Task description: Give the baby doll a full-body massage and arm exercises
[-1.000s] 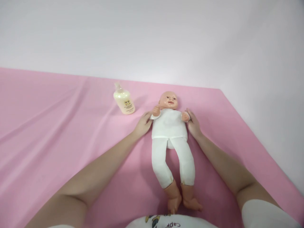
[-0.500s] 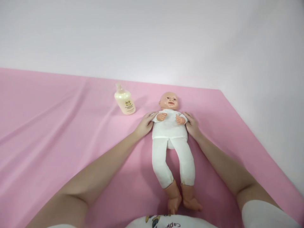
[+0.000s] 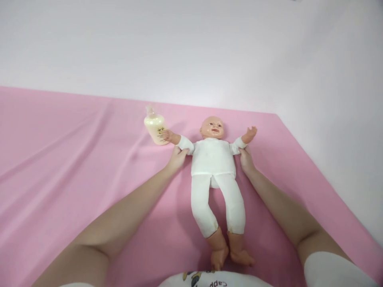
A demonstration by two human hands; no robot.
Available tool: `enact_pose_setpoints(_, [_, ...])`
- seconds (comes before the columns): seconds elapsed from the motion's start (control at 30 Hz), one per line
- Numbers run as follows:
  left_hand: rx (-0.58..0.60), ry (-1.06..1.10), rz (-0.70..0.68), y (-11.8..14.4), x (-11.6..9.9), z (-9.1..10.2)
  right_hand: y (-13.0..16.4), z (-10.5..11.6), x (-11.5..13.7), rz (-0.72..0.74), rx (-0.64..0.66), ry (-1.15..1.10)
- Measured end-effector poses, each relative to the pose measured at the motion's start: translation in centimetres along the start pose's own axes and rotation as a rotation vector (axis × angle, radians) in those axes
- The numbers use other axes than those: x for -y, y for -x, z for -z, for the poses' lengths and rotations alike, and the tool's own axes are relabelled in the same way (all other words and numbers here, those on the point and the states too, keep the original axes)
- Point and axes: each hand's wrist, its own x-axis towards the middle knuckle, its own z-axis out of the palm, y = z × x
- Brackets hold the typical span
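A baby doll (image 3: 213, 159) in a white top and white trousers lies on its back, feet toward me. Both its arms are spread out to the sides. My left hand (image 3: 178, 158) is closed around the doll's sleeved arm on the left, thumb on top and the other fingers hidden beneath. On the other side, my right hand (image 3: 246, 159) grips the doll's other arm near the elbow, its fingers mostly under the sleeve. A pump bottle (image 3: 154, 124) of pale yellow liquid stands behind the doll's left-side hand, which partly covers its label.
The doll and bottle rest on a pink cloth (image 3: 74, 167) with long creases at the left. A white surface (image 3: 191, 52) borders it at the back and right. My white printed shirt (image 3: 215, 279) shows at the bottom edge, close to the doll's feet.
The doll's arms have swung from folded over its chest to stretched outward. My hands have moved from lying along the arms to gripping them from below. The bottle has stayed put.
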Motion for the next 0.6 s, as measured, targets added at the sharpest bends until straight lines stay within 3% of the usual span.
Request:
enact_pose_setpoints(0.1, [-0.186,0.303,0.15,-0.2,-0.5,-0.4,-0.2,0.2,-0.2,-0.079,-0.056,-0.081])
enact_pose_setpoints(0.23, [-0.249,0.557,0.232,-0.7,-1.2,-0.9,-0.2,0.1,0.0,-0.194,-0.102,-0.206])
enact_pose_setpoints(0.4, [-0.296,0.631,0.315,-1.0,-1.6,-0.9,-0.1,-0.2,0.6,-0.202,-0.158,-0.318])
enact_pose_setpoints(0.6, [-0.352,0.628,0.374,-1.1,-1.9,-0.9,-0.2,-0.4,0.9,-0.195,-0.169,-0.3])
